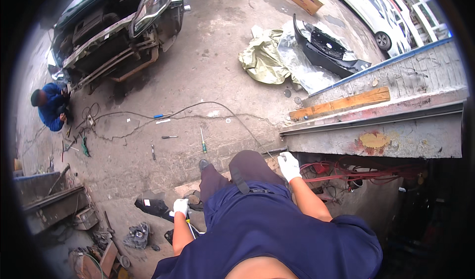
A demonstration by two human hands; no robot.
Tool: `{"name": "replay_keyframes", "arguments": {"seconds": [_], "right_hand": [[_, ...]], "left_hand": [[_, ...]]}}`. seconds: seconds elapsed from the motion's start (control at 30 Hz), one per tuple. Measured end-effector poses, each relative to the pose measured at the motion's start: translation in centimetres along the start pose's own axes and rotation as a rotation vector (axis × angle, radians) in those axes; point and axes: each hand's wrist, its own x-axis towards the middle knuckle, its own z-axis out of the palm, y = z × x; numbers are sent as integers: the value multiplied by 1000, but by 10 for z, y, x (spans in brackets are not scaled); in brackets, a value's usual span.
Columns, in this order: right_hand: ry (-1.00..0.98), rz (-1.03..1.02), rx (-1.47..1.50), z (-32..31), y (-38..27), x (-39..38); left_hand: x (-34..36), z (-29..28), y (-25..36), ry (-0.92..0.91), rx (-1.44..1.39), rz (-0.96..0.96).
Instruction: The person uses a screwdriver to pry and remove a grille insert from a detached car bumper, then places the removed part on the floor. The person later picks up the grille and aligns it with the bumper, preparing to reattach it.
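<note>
My left hand [181,206], in a white glove, is closed round a screwdriver [188,220] with a yellow and dark handle. Its metal shaft points back along my forearm. A black plastic part [153,205] lies on the ground just left of that hand. On the other side my right hand [289,166], also gloved in white, is held out beside my thigh near the end of a grey metal beam [371,135]. Its fingers look curled; whether anything is in them is hidden. Ahead of my feet lies a green-handled screwdriver [203,143].
A car [118,36] with its front stripped stands ahead left, a person in blue [51,105] crouching beside it. A black cable [208,102] crosses the ground. A black bumper [321,46] lies on plastic sheeting at the far right. Red hoses [346,172] hang right of me.
</note>
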Motion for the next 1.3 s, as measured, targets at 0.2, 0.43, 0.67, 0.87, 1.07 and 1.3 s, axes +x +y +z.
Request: {"name": "replay_keyframes", "arguments": {"seconds": [0.2, 0.43, 0.67, 0.87, 1.07, 1.3], "right_hand": [[233, 574, 243, 56, 21, 29], [139, 1317, 237, 150, 32, 130], [276, 875, 644, 114, -107, 474], [422, 430, 800, -9, -212, 720], [494, 943, 899, 20, -215, 776], [-59, 1593, 513, 142, -267, 713]], "left_hand": [[54, -147, 342, 293, -400, 240], [113, -107, 554, 192, 152, 172], [182, -40, 639, -201, 997, 133], [271, 14, 841, -192, 948, 86], [369, 65, 1121, -205, 838, 51], [406, 196, 1556, -139, 590, 473]]}}
